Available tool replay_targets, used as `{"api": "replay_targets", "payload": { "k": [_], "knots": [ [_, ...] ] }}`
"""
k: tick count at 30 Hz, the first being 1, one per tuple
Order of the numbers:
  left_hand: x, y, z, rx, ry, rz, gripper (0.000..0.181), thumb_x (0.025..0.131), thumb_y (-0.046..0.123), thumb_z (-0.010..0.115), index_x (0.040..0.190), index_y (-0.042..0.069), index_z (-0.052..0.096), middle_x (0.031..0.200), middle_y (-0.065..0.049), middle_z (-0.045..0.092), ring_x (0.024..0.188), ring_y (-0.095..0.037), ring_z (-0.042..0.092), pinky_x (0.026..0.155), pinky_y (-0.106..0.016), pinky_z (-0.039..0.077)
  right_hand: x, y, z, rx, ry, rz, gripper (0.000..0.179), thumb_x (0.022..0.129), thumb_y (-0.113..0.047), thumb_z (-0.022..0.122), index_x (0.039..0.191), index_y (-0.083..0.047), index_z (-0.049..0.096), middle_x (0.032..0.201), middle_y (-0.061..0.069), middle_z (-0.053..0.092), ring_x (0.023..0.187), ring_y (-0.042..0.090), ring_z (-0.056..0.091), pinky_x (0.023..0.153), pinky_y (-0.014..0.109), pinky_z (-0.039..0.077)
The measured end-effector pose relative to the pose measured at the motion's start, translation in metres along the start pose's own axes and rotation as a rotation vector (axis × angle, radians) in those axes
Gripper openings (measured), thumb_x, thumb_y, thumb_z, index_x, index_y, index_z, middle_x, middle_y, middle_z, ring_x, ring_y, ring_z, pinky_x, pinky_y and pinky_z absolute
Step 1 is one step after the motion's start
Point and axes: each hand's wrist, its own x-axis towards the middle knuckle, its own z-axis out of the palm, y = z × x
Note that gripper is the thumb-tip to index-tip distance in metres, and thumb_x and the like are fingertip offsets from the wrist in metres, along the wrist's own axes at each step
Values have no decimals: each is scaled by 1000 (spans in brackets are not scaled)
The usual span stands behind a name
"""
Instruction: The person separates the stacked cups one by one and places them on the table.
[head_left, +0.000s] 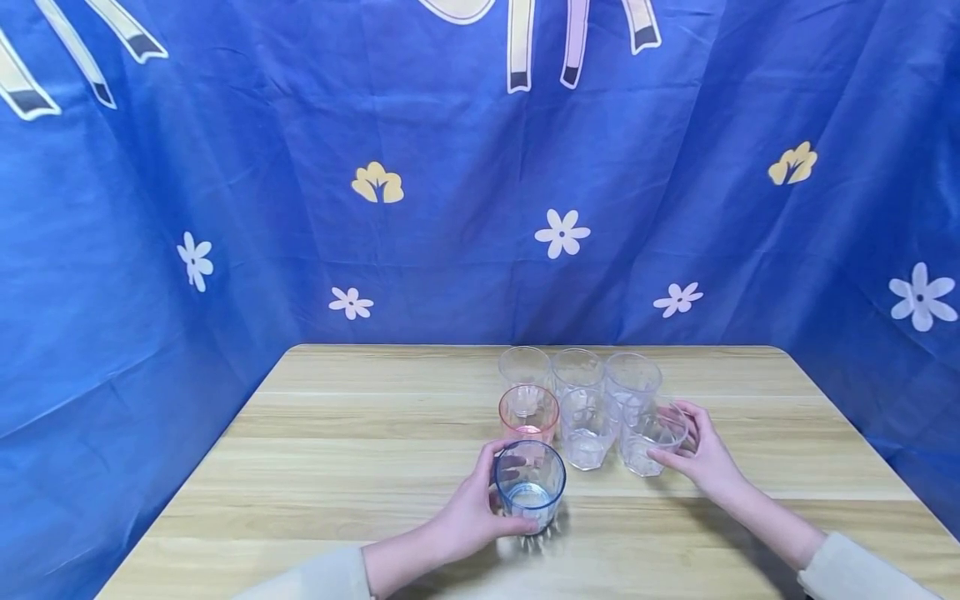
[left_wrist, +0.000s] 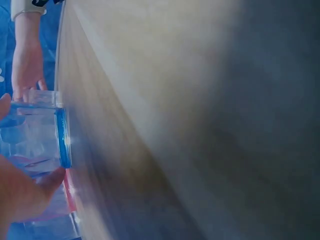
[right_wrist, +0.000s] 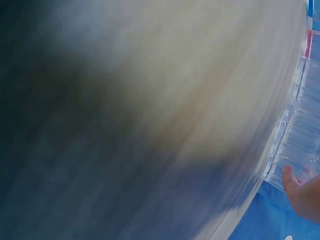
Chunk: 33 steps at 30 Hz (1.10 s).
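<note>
My left hand [head_left: 471, 510] grips a blue-rimmed glass [head_left: 530, 493] at the front of the group, thumb low on the near side and fingers round the far left. In the left wrist view the thumb and fingers curl about the same blue glass [left_wrist: 35, 137]. Directly behind it stands a pink-rimmed glass [head_left: 528, 410]. On the right, my right hand [head_left: 699, 448] holds a clear glass [head_left: 647, 446], thumb at its near side and fingers behind it. The right wrist view catches only part of that hand [right_wrist: 302, 192] at the clear glass's side.
Another clear glass [head_left: 587, 433] stands between the pink one and the right-hand glass. Three more clear glasses, left [head_left: 525, 367], middle [head_left: 577, 367] and right [head_left: 633, 372], line the back. The wooden table [head_left: 360, 433] ends at a blue patterned curtain [head_left: 450, 250].
</note>
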Motion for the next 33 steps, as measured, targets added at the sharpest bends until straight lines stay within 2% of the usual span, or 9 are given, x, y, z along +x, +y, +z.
{"api": "replay_targets", "payload": {
  "k": [6,16,27,30,33],
  "knots": [
    [4,-1,2,-6,16,-17,93,72,6,85,145,18,27,138,-16,44,124,-37,47,96,-45,50,-1,1,1,-12,2,-4,73,81,9,71,136,13,24,136,37,42,109,-12,46,86,14,46],
    [4,-1,1,-41,20,1,95,71,2,85,145,18,26,140,-17,41,125,-37,45,96,-41,50,0,1,4,-10,-2,-2,73,81,8,72,136,12,25,137,35,42,110,-13,45,85,13,45],
    [5,-1,-2,125,37,31,96,71,15,88,145,23,27,137,-13,48,122,-32,50,93,-39,50,0,1,2,8,-5,12,74,81,8,72,138,10,24,137,36,41,110,-10,46,86,13,45],
    [4,-1,-4,155,29,25,97,70,19,88,145,23,26,136,-14,49,121,-33,51,93,-43,49,-2,1,0,-4,-7,0,77,81,8,72,140,10,23,137,37,40,111,-12,43,88,10,42],
    [1,-1,-11,181,27,22,101,69,19,89,146,15,24,135,-18,49,121,-38,50,99,-55,43,-2,-2,-4,-27,-1,-39,80,80,9,72,141,11,22,137,37,38,113,-14,41,90,7,39]
  ]
}}
